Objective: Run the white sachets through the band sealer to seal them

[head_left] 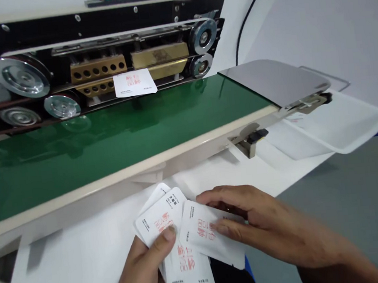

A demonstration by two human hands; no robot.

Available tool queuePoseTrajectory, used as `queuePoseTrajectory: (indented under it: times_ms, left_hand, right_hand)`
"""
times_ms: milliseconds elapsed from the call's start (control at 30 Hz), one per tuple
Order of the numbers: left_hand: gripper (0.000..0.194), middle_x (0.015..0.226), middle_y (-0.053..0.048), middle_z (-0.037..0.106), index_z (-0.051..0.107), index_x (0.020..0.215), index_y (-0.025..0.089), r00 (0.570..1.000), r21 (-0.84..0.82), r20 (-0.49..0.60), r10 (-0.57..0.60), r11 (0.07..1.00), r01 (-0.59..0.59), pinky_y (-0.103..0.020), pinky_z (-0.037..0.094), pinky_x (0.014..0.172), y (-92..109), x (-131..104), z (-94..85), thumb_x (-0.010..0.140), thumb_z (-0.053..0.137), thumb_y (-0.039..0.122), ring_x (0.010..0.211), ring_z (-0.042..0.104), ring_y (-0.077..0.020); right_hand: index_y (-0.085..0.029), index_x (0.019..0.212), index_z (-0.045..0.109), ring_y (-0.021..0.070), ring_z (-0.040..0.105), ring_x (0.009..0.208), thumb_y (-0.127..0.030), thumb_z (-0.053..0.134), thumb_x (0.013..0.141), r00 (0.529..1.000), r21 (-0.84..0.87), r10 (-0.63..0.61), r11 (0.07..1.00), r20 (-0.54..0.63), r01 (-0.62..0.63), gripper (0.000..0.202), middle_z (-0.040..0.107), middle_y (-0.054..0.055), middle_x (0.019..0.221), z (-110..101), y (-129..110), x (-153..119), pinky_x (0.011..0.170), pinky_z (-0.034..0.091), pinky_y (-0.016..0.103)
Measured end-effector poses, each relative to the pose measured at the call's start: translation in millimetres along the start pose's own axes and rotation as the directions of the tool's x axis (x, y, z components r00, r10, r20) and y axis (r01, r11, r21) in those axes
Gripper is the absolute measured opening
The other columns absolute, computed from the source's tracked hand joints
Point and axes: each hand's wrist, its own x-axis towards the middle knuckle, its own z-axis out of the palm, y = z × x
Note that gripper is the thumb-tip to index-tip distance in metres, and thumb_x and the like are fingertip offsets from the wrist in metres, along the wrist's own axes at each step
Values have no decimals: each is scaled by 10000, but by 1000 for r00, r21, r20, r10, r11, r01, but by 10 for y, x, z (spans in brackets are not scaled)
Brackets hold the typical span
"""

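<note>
My left hand (pixel 154 257) grips a fanned bunch of several white sachets (pixel 190 278) printed with red and black characters, its thumb lying across the top one. To the right, my right hand (pixel 252 225) pinches one more white sachet (pixel 200 244) between thumb and fingers; this one overlaps the edge of the bunch. Another sachet (pixel 135 85) of the same kind sticks out from the band sealing machine (pixel 95 23), at the level of its brass blocks (pixel 160 56) and above the green conveyor belt (pixel 124 139).
Metal rollers (pixel 22 77) turn or rest at the machine's left; which, I cannot tell. A grey metal plate (pixel 270 81) extends the belt's right end. Below it stands a translucent white bin (pixel 352 120). Brackets (pixel 252 144) jut from the conveyor's front edge. A black cable (pixel 249 11) runs up the wall.
</note>
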Motion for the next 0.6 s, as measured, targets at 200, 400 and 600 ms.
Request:
queuePoseTrajectory:
  times_ms: [200,400,600]
  left_hand:
    - [772,1109,-101,797,361,1505,196,993,46,114,20,999,-25,-363,563,826,-19,2,-56,856,758,324,984,748,-247]
    - [711,1213,-110,754,386,1517,266,959,132,263,103,981,-142,-368,551,795,-49,73,-107,892,707,376,1037,721,-280]
    - [671,1154,-105,779,516,1437,245,983,167,174,54,982,-83,-431,516,976,-105,99,-164,840,747,444,1121,698,-322]
  right_hand:
    - [-307,1170,695,176,697,845,-287,670,915,991,173,29,985,-134,-5,257,709,31,1073,50,-27,82,683,600,284]
    - [-311,1100,551,141,675,724,-226,797,793,785,465,186,874,-591,144,402,639,-3,999,576,-100,234,546,596,237]
    - [-340,1277,476,206,719,870,-228,660,910,834,223,-58,951,-549,213,426,685,54,1015,950,-83,117,747,639,332]
